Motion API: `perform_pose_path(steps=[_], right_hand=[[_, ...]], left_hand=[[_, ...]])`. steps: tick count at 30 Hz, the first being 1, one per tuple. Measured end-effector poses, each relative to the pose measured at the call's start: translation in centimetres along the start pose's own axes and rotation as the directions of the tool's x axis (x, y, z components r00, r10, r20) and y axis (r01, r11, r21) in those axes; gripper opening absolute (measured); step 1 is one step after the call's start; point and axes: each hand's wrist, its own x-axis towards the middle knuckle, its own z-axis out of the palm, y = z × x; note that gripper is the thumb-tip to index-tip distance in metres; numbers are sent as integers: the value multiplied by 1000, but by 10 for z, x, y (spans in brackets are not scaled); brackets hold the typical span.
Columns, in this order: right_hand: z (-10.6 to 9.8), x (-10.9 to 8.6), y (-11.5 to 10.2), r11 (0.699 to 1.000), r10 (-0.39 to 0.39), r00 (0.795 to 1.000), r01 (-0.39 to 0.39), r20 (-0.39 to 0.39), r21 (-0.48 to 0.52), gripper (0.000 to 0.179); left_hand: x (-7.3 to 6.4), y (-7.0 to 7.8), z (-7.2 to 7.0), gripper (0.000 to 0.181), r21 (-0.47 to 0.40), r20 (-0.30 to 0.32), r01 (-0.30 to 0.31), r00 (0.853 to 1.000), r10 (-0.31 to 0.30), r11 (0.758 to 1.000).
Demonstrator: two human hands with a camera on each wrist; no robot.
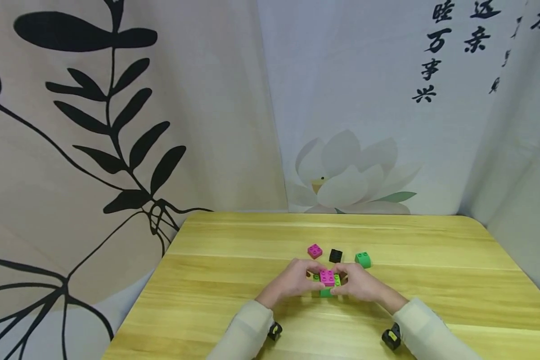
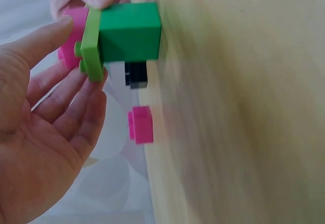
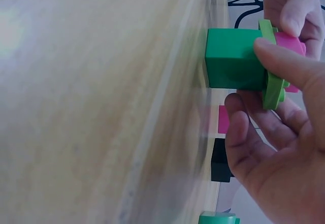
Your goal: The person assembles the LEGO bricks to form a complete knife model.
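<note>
Two-handed pinch: left hand (image 1: 300, 277), thumb on the pink top brick (image 2: 76, 41), fingers opposite; right hand (image 1: 359, 283), thumb and fingers about the lime plate (image 3: 274, 92) and green block (image 3: 233, 59). Stack (image 1: 326, 280): one, upright between both hands. Handling, as judged: brace the green block, press the pink top brick down evenly, edges square. Loose beyond, on the table (image 1: 234, 250): pink brick (image 1: 315, 251), one, left; black brick (image 1: 335, 256), one, middle; green brick (image 1: 362, 259), one, right. Totals: pink two, green two, black one, lime one.

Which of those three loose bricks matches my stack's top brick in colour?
The loose pink brick, leftmost in the head view: the stack's top brick is pink too, while the black brick and loose green brick differ.
</note>
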Motion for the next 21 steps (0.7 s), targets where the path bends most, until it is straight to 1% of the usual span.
perform_pose_path(steps=[2, 4, 8, 11, 15, 21], right_hand=[[0, 0, 0, 1000, 5, 1000, -5, 4, 3, 27], [0, 1, -1, 1000, 5, 1000, -5, 2, 1, 28], [0, 0, -2, 1000, -7, 1000, 7, -11, -5, 31], [0, -1, -2, 1000, -5, 1000, 5, -9, -8, 30], [1, 0, -1, 1000, 1, 1000, -1, -3, -12, 28], [1, 0, -1, 1000, -2, 1000, 2, 0, -18, 27]], left_hand=[[-2, -3, -5, 34, -12, 2, 6, 1000, -6, 1000], [-3, -7, -10, 31, -35, -4, 25, 1000, -25, 999], [-3, -16, -21, 26, -95, -35, 63, 997, -66, 994], [0, -25, -26, 25, -109, -61, 89, 994, -96, 990], [7, -35, -27, 29, -113, -81, 125, 988, -134, 986], [22, -41, -25, 39, -75, -95, 146, 984, -153, 986]])
